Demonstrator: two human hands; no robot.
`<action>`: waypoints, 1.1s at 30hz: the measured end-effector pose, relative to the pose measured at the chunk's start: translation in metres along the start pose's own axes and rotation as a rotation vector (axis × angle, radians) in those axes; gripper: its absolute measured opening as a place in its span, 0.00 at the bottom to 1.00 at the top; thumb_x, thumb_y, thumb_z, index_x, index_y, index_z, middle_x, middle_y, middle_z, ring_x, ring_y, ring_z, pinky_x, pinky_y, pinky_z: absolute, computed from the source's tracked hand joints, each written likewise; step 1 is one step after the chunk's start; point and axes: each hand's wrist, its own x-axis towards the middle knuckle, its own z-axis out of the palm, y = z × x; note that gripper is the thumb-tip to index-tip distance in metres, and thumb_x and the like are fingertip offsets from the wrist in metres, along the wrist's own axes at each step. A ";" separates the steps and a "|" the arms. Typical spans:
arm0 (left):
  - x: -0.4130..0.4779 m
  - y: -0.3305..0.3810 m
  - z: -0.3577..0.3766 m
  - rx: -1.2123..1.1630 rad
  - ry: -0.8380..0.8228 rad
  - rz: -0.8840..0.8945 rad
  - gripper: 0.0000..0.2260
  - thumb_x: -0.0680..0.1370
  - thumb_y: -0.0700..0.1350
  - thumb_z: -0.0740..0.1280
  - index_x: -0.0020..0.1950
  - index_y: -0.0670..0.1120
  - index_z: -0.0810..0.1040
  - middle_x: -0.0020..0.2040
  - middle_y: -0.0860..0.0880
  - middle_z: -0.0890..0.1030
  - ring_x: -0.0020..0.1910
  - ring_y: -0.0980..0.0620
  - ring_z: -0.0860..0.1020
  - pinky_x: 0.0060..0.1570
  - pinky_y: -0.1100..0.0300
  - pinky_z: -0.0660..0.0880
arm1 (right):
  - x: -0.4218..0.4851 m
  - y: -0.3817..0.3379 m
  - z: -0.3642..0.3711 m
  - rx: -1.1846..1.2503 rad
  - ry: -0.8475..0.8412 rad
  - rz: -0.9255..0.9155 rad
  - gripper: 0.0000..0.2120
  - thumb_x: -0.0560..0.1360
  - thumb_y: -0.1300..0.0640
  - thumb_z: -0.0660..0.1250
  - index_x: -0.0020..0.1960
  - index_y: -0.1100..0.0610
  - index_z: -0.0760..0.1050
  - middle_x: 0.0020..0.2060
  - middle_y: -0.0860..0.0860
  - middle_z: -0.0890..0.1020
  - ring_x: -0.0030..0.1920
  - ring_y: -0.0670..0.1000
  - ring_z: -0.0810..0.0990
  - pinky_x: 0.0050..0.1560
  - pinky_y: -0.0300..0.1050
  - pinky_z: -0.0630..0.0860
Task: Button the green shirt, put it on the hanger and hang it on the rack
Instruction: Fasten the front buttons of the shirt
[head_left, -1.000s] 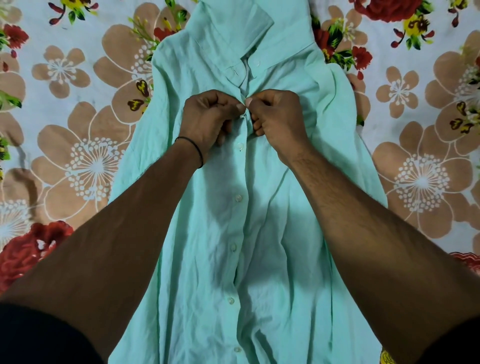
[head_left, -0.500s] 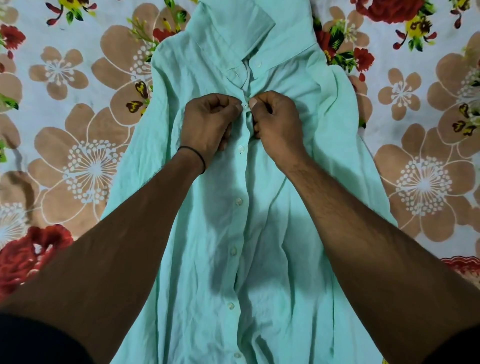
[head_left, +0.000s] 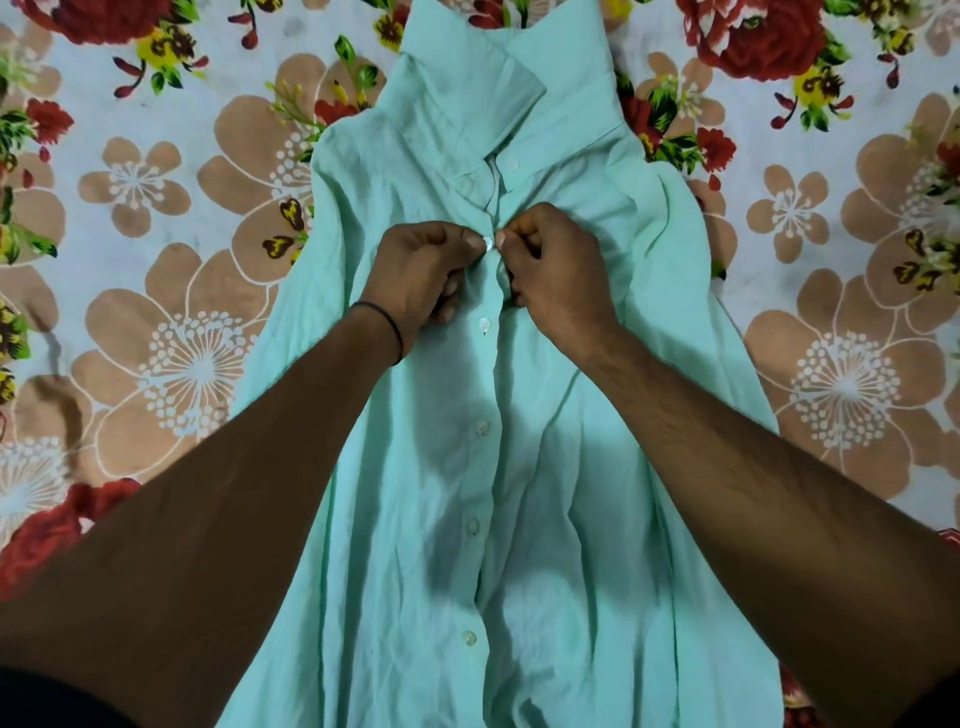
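The mint green shirt (head_left: 519, 467) lies flat, front up, on a flowered bedsheet, collar at the top. Several white buttons down its front placket are fastened. My left hand (head_left: 415, 275) pinches the left placket edge just below the collar, a small white button (head_left: 489, 243) showing at its fingertips. My right hand (head_left: 556, 265) pinches the facing placket edge, its fingertips touching that button. Both hands are closed on the cloth. No hanger or rack is in view.
The flowered bedsheet (head_left: 171, 322) spreads around the shirt on the left, right and top. The collar button (head_left: 514, 165) sits above my hands. My forearms cross the shirt's lower half.
The view has shifted a little so the shirt sits lower in frame. My hands stay at the same upper button, and the button now shows between the fingertips.
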 end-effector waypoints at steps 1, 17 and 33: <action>0.000 0.001 0.002 0.027 0.008 0.018 0.05 0.78 0.40 0.68 0.43 0.41 0.79 0.23 0.47 0.68 0.19 0.51 0.63 0.21 0.67 0.62 | 0.003 -0.002 -0.003 0.038 -0.013 0.025 0.09 0.78 0.55 0.67 0.46 0.62 0.77 0.34 0.52 0.81 0.33 0.53 0.82 0.35 0.54 0.81; 0.081 0.084 -0.049 0.789 0.322 0.235 0.15 0.73 0.53 0.74 0.38 0.48 0.71 0.46 0.43 0.78 0.57 0.39 0.74 0.58 0.43 0.68 | 0.106 -0.010 -0.084 -0.210 -0.006 0.000 0.07 0.75 0.50 0.72 0.47 0.53 0.78 0.38 0.42 0.77 0.38 0.44 0.75 0.40 0.37 0.70; 0.060 0.101 -0.090 0.991 0.046 0.091 0.28 0.65 0.68 0.72 0.43 0.43 0.78 0.39 0.45 0.81 0.34 0.47 0.80 0.39 0.54 0.78 | 0.109 -0.003 -0.139 -0.258 -0.008 0.008 0.29 0.74 0.31 0.64 0.36 0.58 0.68 0.30 0.53 0.70 0.33 0.51 0.70 0.37 0.49 0.63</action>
